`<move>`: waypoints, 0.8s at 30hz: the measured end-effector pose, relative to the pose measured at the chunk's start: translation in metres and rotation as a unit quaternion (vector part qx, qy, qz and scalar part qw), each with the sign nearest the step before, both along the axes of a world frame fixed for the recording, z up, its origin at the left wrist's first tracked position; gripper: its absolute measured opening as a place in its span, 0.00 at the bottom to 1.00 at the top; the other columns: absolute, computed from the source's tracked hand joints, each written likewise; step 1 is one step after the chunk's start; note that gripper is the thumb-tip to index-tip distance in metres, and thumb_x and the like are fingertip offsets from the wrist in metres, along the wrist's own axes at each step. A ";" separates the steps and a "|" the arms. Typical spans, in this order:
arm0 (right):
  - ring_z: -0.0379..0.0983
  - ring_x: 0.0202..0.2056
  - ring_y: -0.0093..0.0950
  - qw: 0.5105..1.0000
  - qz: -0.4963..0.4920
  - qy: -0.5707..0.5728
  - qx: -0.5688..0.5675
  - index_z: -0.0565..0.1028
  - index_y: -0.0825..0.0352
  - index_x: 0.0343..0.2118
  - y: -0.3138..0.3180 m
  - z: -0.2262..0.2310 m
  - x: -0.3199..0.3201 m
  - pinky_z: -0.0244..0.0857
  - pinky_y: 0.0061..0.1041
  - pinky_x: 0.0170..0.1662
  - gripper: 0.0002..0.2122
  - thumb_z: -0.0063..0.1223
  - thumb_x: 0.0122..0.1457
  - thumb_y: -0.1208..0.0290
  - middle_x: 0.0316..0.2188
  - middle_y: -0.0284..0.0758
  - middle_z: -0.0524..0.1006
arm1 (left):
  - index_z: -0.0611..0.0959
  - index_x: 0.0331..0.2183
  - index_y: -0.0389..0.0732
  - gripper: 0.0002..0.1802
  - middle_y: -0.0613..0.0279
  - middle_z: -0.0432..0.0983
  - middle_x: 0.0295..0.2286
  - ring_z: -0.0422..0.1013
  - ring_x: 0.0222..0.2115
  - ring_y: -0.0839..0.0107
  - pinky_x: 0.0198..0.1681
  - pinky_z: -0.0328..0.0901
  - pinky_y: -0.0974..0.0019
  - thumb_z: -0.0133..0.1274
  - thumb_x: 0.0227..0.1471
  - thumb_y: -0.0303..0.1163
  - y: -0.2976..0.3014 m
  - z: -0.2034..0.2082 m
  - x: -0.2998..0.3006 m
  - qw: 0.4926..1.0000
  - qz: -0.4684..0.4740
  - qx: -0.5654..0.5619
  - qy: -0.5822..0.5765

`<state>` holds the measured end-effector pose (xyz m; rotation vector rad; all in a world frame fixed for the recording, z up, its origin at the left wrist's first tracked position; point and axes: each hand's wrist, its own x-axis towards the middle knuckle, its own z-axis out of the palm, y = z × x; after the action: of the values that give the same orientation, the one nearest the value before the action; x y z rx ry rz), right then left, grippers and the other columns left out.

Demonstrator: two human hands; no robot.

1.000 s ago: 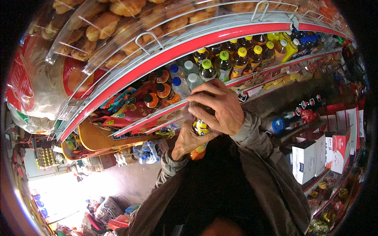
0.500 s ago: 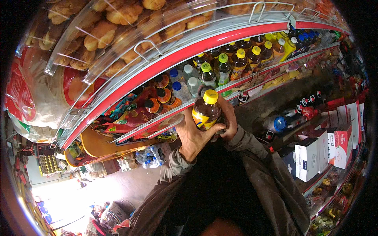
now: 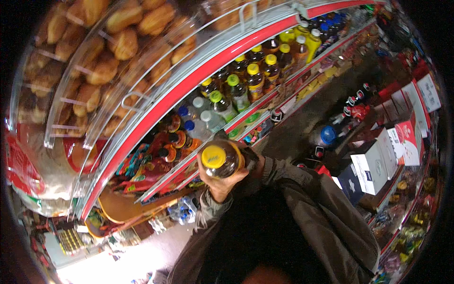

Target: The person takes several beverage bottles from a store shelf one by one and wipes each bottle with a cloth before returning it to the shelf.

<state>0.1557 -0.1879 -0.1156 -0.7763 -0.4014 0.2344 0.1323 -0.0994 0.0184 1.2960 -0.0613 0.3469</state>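
A dark drink bottle with a yellow cap [image 3: 214, 156] is held close before my chest, tilted so that its cap faces up at me. My left hand [image 3: 221, 186] is closed round the bottle, its fingers curled along the lower side. Against the bottle's right side is my right hand [image 3: 256, 162], in shadow and blurred; its fingers are hidden. Just beyond the bottle, a shelf row holds upright bottles, among them a yellow-capped dark bottle [image 3: 255, 81], a green-capped bottle [image 3: 221, 105] and a clear bottle with a pale cap [image 3: 212, 121].
A red-edged shelf [image 3: 189, 78] crosses in front, with clear bins of bread rolls [image 3: 124, 45] above. Open cartons [image 3: 370, 171] stand at the right near a large blue-capped bottle [image 3: 327, 135]. An orange-brown board [image 3: 116, 207] lies at the lower left.
My view has turned, and the shelf has shifted leftward. The bottle is lower left in view, its cap tipped more toward me. The right hand's fingers have become hidden.
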 end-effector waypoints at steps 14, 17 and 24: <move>0.66 0.59 0.26 0.998 -0.035 0.003 -0.057 0.59 0.70 0.66 -0.090 0.036 0.045 0.57 0.28 0.64 0.34 0.59 0.60 0.64 0.61 0.36 0.68 | 0.70 0.56 0.34 0.44 0.46 0.73 0.51 0.71 0.51 0.60 0.56 0.67 0.57 0.69 0.33 0.19 0.023 0.061 -0.027 0.986 -0.054 0.145 0.068; 0.66 0.59 0.27 0.999 -0.021 -0.014 -0.041 0.59 0.68 0.66 -0.093 0.044 0.046 0.56 0.27 0.64 0.33 0.56 0.61 0.60 0.61 0.36 0.68 | 0.74 0.52 0.33 0.37 0.47 0.73 0.52 0.72 0.51 0.62 0.55 0.69 0.59 0.67 0.36 0.18 0.022 0.068 -0.027 0.983 -0.059 0.139 0.107; 0.72 0.54 0.31 0.991 0.061 0.110 -0.043 0.58 0.67 0.66 -0.088 -0.003 0.042 0.68 0.32 0.57 0.30 0.49 0.66 0.56 0.58 0.37 0.71 | 0.76 0.50 0.31 0.36 0.49 0.73 0.52 0.71 0.52 0.62 0.59 0.64 0.59 0.68 0.35 0.14 0.016 0.057 -0.013 0.975 0.013 0.211 0.063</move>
<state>0.1980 -0.2762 -0.1187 -0.8021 -0.2311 0.4502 0.1191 -0.0838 0.0752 1.7391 -0.0108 0.2810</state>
